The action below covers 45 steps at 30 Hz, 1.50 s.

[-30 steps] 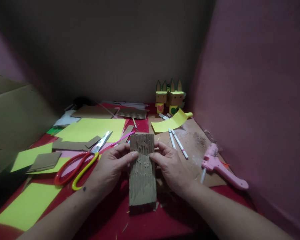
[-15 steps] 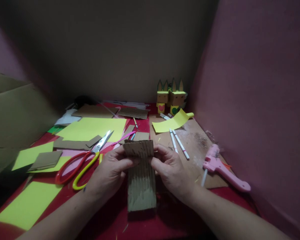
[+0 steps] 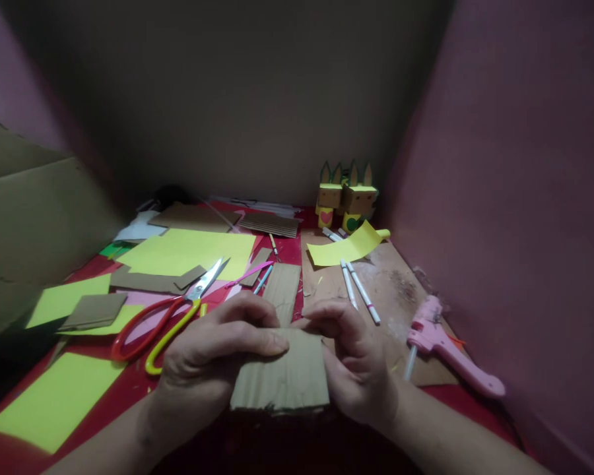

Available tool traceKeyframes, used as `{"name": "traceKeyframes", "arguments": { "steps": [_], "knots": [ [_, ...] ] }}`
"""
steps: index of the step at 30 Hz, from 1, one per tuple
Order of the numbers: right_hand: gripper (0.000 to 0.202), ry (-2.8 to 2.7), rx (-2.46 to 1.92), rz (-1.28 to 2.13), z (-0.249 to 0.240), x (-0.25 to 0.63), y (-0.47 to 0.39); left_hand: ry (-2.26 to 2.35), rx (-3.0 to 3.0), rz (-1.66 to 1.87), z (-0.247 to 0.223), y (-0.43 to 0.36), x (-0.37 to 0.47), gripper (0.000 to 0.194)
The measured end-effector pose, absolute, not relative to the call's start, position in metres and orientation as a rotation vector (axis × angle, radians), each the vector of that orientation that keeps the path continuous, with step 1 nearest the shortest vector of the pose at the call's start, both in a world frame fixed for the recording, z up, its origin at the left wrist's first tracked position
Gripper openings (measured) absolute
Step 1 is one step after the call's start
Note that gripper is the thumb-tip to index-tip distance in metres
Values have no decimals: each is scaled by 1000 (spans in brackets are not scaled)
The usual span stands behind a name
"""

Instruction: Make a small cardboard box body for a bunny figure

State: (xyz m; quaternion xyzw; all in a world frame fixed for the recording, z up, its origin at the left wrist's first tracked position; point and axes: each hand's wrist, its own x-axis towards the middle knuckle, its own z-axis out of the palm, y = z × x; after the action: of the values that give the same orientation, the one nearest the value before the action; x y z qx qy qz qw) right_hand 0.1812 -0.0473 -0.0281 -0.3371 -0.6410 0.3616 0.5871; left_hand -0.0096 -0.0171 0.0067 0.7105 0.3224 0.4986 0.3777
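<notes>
Between my hands is a bent cardboard strip (image 3: 290,376), its near panel tilted toward me and a narrower part showing beyond the fold. My left hand (image 3: 222,349) grips it at the left, thumb lying on top near the fold. At the right edge, my right hand (image 3: 354,356) pinches the strip with curled fingers, some of them hidden behind it. Large scissors (image 3: 178,316) with one red and one yellow handle lie open just left of my left hand. Beyond the strip rest a pink craft knife (image 3: 250,274) and a thin blue stick (image 3: 263,280).
Yellow paper sheets (image 3: 188,254) and cardboard scraps cover the left side. On the right, a brown board (image 3: 391,330) bears markers (image 3: 362,293) and a curled yellow paper (image 3: 349,247). A pink glue gun (image 3: 440,343) lies at its edge. Small cardboard figures (image 3: 346,198) stand behind.
The cardboard strip has been tipped and folded, so a smooth, wider panel now faces me instead of the ribbed surface. Both hands have come lower and nearer; the view has shifted slightly.
</notes>
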Motion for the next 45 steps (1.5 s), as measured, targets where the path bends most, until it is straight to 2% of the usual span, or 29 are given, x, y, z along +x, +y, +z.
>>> {"name": "traceKeyframes", "arguments": {
  "steps": [4, 11, 16, 22, 27, 45],
  "knots": [
    [28, -1663, -797, 669, -30, 186, -49, 826, 1817, 1260, 7, -21, -12, 8],
    [26, -1575, -770, 762, -27, 183, -48, 786, 1870, 1260, 10, -21, -16, 12],
    [2, -1227, -829, 1189, -21, 175, -37, 917, 1513, 1134, 8, -9, -9, 9],
    [25, -780, -906, 1621, -16, 172, -25, 876, 1132, 794, 5, 4, 2, 31],
    [24, -752, -881, 1627, -20, 171, -19, 899, 1048, 797, 1, 9, 7, 39],
    [32, -771, -915, 1629, -13, 166, -18, 872, 944, 796, -15, 15, 8, 42]
  ]
}}
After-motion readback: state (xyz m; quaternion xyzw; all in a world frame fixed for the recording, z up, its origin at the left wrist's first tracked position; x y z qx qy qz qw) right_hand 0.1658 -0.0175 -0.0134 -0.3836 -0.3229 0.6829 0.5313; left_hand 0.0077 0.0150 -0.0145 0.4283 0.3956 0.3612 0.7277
